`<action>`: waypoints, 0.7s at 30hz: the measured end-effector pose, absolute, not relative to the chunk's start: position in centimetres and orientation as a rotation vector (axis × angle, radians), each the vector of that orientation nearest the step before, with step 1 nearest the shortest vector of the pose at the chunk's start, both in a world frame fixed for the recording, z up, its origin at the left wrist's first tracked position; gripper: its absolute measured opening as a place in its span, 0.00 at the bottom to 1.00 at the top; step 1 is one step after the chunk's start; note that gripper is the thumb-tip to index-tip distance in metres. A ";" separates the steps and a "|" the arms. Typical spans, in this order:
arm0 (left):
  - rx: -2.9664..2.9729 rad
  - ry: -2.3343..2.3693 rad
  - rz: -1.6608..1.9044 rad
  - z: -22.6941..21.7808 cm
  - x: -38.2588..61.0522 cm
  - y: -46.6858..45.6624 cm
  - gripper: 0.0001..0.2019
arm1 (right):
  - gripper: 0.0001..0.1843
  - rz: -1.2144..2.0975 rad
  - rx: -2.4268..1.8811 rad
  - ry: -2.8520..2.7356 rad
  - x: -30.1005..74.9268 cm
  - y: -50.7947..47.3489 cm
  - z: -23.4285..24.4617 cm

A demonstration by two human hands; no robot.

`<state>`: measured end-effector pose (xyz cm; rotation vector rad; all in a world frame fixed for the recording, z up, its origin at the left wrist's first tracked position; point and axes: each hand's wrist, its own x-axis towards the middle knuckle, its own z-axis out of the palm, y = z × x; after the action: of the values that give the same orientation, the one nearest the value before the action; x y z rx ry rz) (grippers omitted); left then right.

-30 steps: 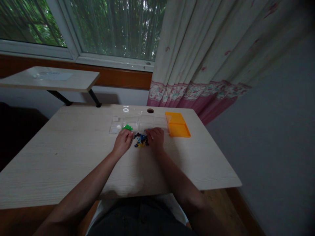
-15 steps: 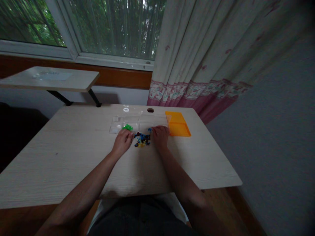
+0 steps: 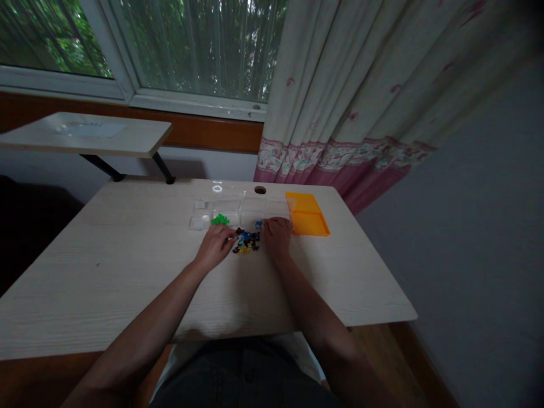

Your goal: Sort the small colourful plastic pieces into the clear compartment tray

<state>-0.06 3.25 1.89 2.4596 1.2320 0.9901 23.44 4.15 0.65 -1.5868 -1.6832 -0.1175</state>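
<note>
A small heap of mixed pieces (image 3: 247, 241), blue, black and yellow, lies on the desk between my hands. My left hand (image 3: 215, 246) is at the heap's left edge, thumb and fingertips drawn together; what is between them is too small to make out. To the right, my right hand (image 3: 277, 233) rests by the front of a clear compartment tray (image 3: 254, 205), its fingers closed in a pinch. A few blue pieces (image 3: 259, 224) show beside its fingertips, and whether it grips one is unclear. Bright green pieces (image 3: 220, 219) sit in a left-hand compartment of the tray.
An orange open case (image 3: 309, 222) lies right of the tray, near my right hand. Behind the tray is a round hole (image 3: 260, 190) in the desk (image 3: 140, 255). A raised shelf (image 3: 140, 136) stands at the back left, and a curtain (image 3: 323, 113) hangs behind.
My left hand has shifted slightly right, its fingertips now reaching the edge of the heap. My right hand has stayed almost in place.
</note>
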 end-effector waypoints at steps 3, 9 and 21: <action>2.522 1.249 0.926 1.8 -0.1 3.2 0.11 | 0.12 -0.121 -1.581 -1.689 23.5 4.1 0.7; 2.575 1.281 0.845 1.8 0.0 3.0 0.12 | 0.11 -0.123 -1.571 -1.695 23.4 4.2 0.7; 2.548 1.367 0.838 2.0 0.1 2.9 0.09 | 0.11 -0.109 -1.587 -1.723 23.3 4.1 0.9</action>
<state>0.12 2.87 2.01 2.5479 1.3669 0.8377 23.35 4.08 0.92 -1.5872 -1.7233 -0.1091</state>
